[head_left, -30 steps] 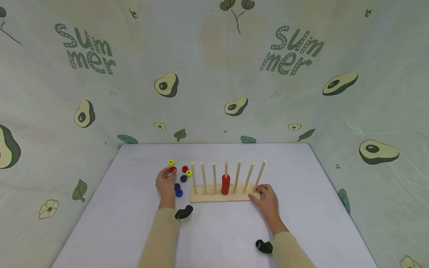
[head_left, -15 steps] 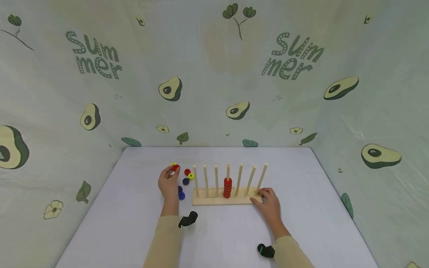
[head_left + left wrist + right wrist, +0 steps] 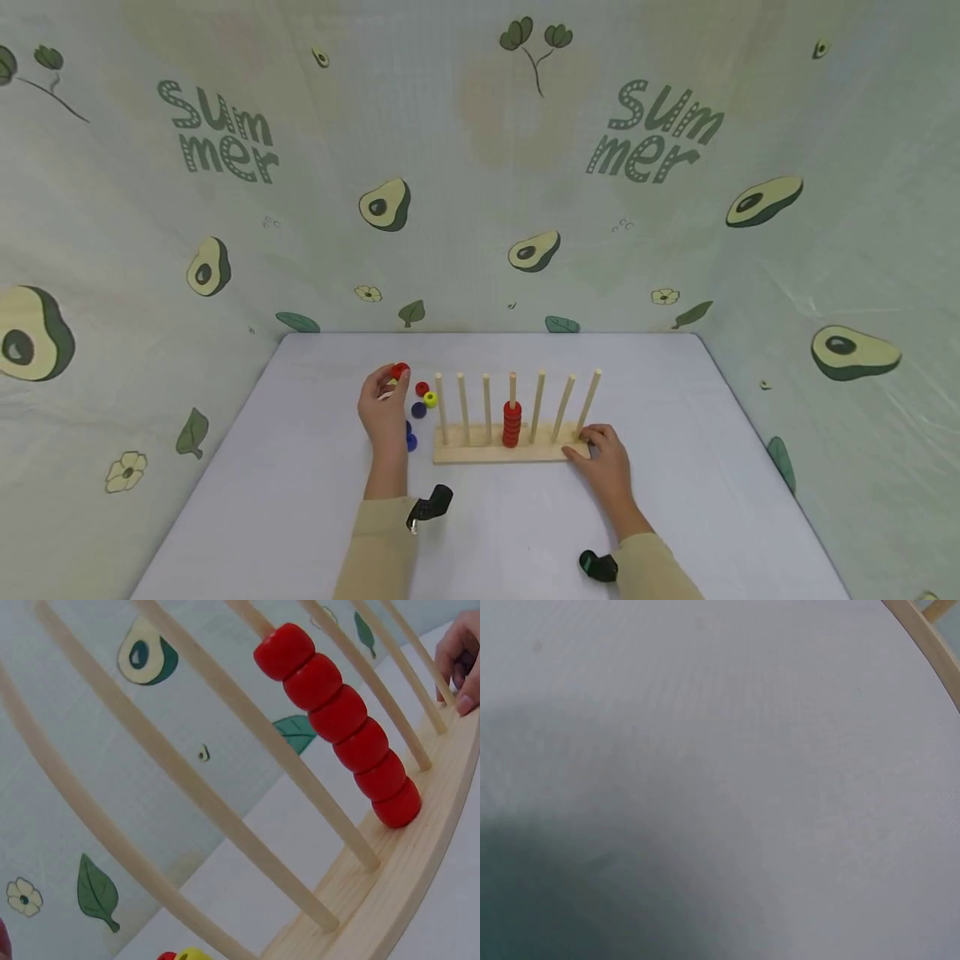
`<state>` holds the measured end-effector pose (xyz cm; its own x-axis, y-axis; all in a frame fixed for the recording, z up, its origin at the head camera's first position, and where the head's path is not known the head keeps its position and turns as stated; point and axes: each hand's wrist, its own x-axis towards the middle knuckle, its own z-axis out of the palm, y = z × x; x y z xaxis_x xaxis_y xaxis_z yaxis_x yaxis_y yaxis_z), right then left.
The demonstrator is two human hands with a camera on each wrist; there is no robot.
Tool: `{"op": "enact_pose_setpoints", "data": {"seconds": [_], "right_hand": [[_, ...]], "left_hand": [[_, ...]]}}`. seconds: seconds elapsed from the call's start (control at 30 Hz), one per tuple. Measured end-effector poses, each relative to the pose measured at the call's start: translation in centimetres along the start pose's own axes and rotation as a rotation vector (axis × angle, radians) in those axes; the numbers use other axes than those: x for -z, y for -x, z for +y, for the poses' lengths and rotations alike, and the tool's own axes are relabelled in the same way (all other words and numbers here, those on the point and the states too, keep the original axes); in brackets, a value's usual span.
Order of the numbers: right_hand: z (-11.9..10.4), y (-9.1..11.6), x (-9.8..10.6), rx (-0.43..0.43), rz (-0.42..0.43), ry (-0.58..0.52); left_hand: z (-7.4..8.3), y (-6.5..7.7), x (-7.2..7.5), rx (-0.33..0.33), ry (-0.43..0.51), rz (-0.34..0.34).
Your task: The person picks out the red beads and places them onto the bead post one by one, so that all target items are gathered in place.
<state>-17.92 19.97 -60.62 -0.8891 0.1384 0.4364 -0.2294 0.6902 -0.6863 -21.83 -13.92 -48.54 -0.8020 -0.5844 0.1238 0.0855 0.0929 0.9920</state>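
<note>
My left hand [image 3: 384, 412] pinches a red bead [image 3: 401, 370] between thumb and fingertips, raised left of the wooden peg rack [image 3: 472, 455]. The rack's pegs stand upright in a row. Several red beads [image 3: 337, 712] are stacked on its middle peg; the other pegs are bare. At the rack's right end, my right hand [image 3: 606, 467] grips the base, thumb in front and fingers behind. The left wrist view also shows these right fingers at the base's far end. Only a corner of the base [image 3: 930, 649] appears in the right wrist view.
Loose beads lie between my left hand and the rack: a red bead [image 3: 422, 388], a yellow bead [image 3: 431, 399], a dark blue bead [image 3: 418, 410] and a blue bead [image 3: 411, 442]. Another yellow bead is mostly hidden behind my left fingers. A printed cloth [image 3: 450, 167] hangs behind the white table [image 3: 495, 533].
My left hand has lifted the red bead and shifted slightly right, turning so the bead sits higher at the fingertips. My right hand keeps its grip on the rack. The head view has tilted slightly.
</note>
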Motion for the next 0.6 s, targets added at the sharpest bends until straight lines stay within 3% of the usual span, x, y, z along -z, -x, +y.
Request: {"op": "enact_pose_setpoints", "data": {"seconds": [0.47, 0.6], "right_hand": [[-0.1, 0.0, 0.1, 0.006, 0.005, -0.007], [-0.2, 0.0, 0.1, -0.007, 0.001, -0.012]], "left_hand": [[3.8, 2.6, -0.2, -0.209, 0.032, -0.038], [4.6, 3.2, -0.5, -0.232, 0.074, -0.07]]}}
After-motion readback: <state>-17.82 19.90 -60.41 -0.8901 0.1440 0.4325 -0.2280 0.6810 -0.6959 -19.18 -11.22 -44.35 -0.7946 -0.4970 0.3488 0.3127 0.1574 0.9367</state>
